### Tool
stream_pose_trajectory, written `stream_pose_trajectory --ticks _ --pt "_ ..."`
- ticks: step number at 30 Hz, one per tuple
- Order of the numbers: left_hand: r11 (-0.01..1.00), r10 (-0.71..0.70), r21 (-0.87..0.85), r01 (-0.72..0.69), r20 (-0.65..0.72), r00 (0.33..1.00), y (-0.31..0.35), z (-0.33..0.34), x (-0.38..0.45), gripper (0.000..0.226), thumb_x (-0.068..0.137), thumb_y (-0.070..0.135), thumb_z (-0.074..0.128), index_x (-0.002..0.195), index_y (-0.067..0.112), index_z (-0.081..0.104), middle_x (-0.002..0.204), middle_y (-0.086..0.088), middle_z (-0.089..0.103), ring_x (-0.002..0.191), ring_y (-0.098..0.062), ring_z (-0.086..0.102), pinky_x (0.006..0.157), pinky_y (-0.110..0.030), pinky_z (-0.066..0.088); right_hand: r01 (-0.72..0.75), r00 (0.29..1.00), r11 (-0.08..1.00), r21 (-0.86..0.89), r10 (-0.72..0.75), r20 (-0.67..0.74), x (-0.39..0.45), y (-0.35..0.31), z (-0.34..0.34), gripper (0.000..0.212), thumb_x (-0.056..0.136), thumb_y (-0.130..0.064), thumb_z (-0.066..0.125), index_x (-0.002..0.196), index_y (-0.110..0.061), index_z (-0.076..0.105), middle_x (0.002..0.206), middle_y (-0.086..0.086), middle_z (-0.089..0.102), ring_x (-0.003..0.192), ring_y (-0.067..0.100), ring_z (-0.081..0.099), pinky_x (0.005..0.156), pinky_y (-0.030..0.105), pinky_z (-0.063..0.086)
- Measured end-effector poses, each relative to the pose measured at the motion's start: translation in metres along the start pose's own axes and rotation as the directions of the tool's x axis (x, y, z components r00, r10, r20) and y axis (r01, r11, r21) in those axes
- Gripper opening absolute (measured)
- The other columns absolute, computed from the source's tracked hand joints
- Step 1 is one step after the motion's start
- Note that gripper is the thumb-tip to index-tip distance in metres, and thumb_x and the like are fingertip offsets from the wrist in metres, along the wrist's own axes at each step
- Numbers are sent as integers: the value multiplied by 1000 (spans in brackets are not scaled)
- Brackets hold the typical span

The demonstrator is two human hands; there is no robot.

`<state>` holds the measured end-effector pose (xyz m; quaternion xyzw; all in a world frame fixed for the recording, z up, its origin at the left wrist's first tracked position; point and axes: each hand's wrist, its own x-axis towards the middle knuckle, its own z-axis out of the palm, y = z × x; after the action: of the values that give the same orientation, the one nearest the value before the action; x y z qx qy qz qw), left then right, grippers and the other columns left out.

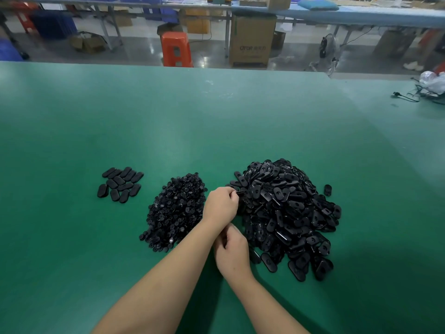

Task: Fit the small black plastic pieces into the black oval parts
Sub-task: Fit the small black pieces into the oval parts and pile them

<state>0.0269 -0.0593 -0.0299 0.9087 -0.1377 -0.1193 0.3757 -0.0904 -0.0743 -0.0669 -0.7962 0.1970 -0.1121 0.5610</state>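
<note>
Three dark heaps lie on the green table mat (pixel 168 116). At the right is the large pile of black oval plastic parts (pixel 289 213); in the middle is the smaller pile of small black round plastic pieces (pixel 175 210); at the left is a tidy cluster of black oval parts lying flat (pixel 120 186). One lone oval part (pixel 327 189) lies just beside the big pile's right edge. The left hand (pixel 220 206) reaches across to the near left edge of the big pile, its fingers curled, pinching a black oval part (pixel 240 194) at its fingertips. The right hand (pixel 232 253) sits just below the left wrist, fingers curled inward; whether it holds a small piece cannot be told. Beyond the table stand an orange plastic stool (pixel 176 49) and a brown cardboard box (pixel 251 42).
</note>
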Motion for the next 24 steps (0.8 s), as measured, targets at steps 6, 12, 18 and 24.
stream_pose_trajectory --ticks 6,12,18,24 --pt "987 -96 -117 106 86 992 -14 -8 -8 31 99 15 48 112 18 76 68 2 69 41 -5 40 38 -15 31 29 999 999 -19 -29 -19 0 1 1 17 90 1 54 83 -14 60 80 0 62 71 10 53 65 27 42" --pt "990 -99 -101 101 28 995 -18 -17 -17 29 101 19 48 97 18 77 85 5 75 62 -10 59 53 -22 42 41 999 998 -51 -42 -10 1 0 0 20 91 0 54 82 -17 58 79 -4 61 68 6 50 66 25 38" --pt "984 -14 -180 -2 -87 996 -25 -41 -30 24 102 21 50 94 31 71 76 11 71 44 3 51 43 -11 34 -5 999 1000 26 6 -38 2 2 2 24 103 -12 46 115 -19 67 89 -4 70 77 14 66 74 36 55" --pt "939 74 -339 -60 28 997 -43 -54 -56 25 98 17 62 101 39 74 85 13 76 57 3 55 55 -14 44 -61 990 975 212 86 -111 3 2 1 24 108 -25 40 123 -27 59 90 -3 72 64 16 69 56 32 58"
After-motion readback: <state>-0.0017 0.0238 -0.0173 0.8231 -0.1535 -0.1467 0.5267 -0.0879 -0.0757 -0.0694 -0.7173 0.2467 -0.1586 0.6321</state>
